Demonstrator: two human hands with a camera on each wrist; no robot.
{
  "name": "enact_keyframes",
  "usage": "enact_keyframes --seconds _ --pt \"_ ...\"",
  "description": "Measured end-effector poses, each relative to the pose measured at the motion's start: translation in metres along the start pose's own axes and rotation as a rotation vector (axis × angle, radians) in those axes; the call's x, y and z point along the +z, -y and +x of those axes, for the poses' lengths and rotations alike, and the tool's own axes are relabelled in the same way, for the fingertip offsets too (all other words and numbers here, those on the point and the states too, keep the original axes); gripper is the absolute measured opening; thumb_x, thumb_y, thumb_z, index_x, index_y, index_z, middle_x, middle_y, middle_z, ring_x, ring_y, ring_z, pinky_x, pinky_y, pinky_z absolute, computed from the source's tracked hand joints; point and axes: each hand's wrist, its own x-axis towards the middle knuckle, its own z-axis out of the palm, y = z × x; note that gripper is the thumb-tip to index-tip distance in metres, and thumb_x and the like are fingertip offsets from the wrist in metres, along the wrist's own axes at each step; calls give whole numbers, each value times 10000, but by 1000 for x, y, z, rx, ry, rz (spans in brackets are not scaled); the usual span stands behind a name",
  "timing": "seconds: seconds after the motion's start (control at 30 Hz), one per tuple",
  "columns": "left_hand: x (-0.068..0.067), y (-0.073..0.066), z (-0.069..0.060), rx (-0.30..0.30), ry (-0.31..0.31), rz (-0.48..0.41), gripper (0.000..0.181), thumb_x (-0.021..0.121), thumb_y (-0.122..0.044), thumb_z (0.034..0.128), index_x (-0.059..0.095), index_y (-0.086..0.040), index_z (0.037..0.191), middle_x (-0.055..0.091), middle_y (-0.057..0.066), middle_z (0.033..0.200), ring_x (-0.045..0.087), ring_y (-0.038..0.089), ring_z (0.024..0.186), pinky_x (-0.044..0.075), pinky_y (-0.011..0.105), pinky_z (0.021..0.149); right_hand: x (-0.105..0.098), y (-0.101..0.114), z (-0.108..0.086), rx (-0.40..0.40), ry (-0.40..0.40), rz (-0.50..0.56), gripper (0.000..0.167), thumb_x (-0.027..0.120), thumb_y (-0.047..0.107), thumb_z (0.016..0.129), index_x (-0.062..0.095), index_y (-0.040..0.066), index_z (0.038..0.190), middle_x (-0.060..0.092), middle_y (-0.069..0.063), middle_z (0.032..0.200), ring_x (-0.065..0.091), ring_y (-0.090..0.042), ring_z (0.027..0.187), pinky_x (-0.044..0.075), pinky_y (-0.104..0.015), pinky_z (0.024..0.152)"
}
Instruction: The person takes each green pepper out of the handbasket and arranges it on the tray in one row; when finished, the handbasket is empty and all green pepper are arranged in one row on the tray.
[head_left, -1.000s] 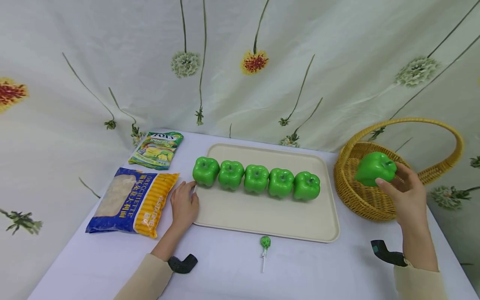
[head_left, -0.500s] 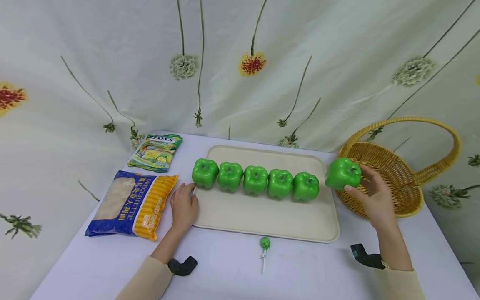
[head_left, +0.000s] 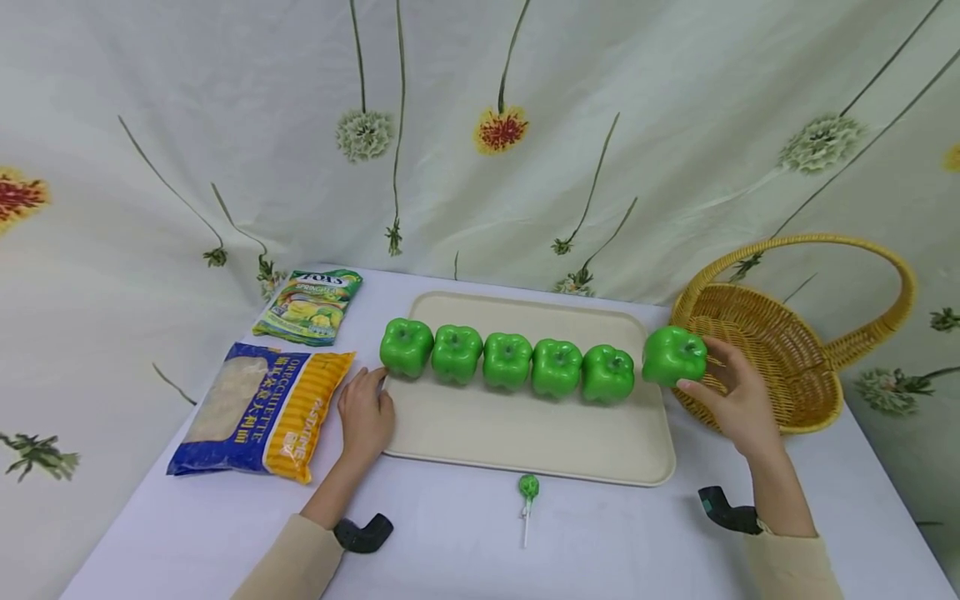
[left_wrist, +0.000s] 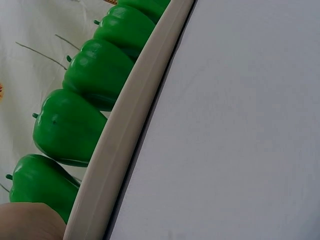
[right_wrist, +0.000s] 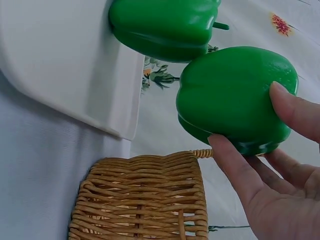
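Observation:
My right hand point(head_left: 738, 404) grips a green bell pepper point(head_left: 673, 356) by its right side, thumb in front. In the head view the pepper appears over the tray's right edge; in the right wrist view it is beside the last pepper in the row. Several green bell peppers point(head_left: 507, 361), glossy like plastic, stand in a row across the beige tray point(head_left: 525, 433). My left hand point(head_left: 365, 415) rests against the tray's left edge, just below the leftmost pepper point(head_left: 406, 347). Its fingertips are partly hidden in the head view.
A wicker basket point(head_left: 795, 358) with a tall handle stands right of the tray, behind my right hand. A pasta bag point(head_left: 258, 412) and a green candy packet point(head_left: 309, 307) lie at left. A green lollipop point(head_left: 528, 486) lies before the tray. A floral cloth hangs behind.
My right hand has carried the bell pepper leftward from above the basket to the tray's right edge, lowering it slightly. The left hand has kept its place at the tray.

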Motion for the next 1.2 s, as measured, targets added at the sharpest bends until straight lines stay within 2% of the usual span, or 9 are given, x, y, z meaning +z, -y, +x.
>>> enact_keyframes --seconds 0.2,0.37,0.43,0.5,0.6,0.87,0.97,1.2 --pt "0 -1 0 -3 -13 -11 345 467 48 919 571 100 1244 558 298 1319 368 440 1378 178 604 1165 4 -4 -3 -35 42 -22 712 741 -16 818 392 -37 1437 453 -295 1422 501 -531 1238 422 -2 797" --pt "0 0 0 -6 -18 -18 344 458 46 924 569 105 1244 558 298 1321 370 436 1379 183 602 1166 10 -6 -8 -59 55 -49 698 715 -71 815 381 -82 1428 459 -346 1388 540 -545 1176 423 -4 794" --pt "1 0 0 -1 -20 -18 342 454 47 924 567 109 1241 557 302 1318 371 437 1377 184 603 1165 12 -6 -9 -43 59 -70 698 710 -58 825 369 -91 1433 461 -360 1382 543 -545 1174 499 -99 836" --pt "1 0 0 9 -31 -16 336 459 52 920 570 112 1231 562 305 1308 380 443 1369 195 607 1159 14 -7 -9 -14 69 -84 709 702 -35 842 342 -88 1451 446 -366 1399 530 -536 1199 537 -257 891" --pt "1 0 -1 22 -48 -12 327 466 61 911 573 118 1215 572 309 1288 398 448 1353 215 609 1149 18 -9 -9 22 75 -94 725 694 -12 859 308 -85 1469 422 -377 1414 498 -534 1238 472 -454 934" --pt "2 2 -1 35 -75 -18 313 458 88 899 578 126 1186 589 311 1251 424 454 1332 256 596 1138 27 -12 -10 52 86 -103 744 664 -21 878 250 -78 1494 410 -395 1404 492 -543 1233 482 -471 933" --pt "2 3 -1 43 -85 -20 304 458 95 897 579 128 1174 594 313 1237 429 462 1322 265 600 1132 28 -11 -11 59 96 -135 744 662 -10 884 243 -88 1493 395 -408 1408 477 -549 1243 477 -509 948" --pt "2 -1 -3 59 -122 -31 296 464 84 879 575 135 1149 594 320 1205 443 470 1289 277 597 1120 29 -9 -12 52 120 -235 662 653 45 909 312 -106 1456 453 -391 1370 545 -538 1170 521 -574 892"
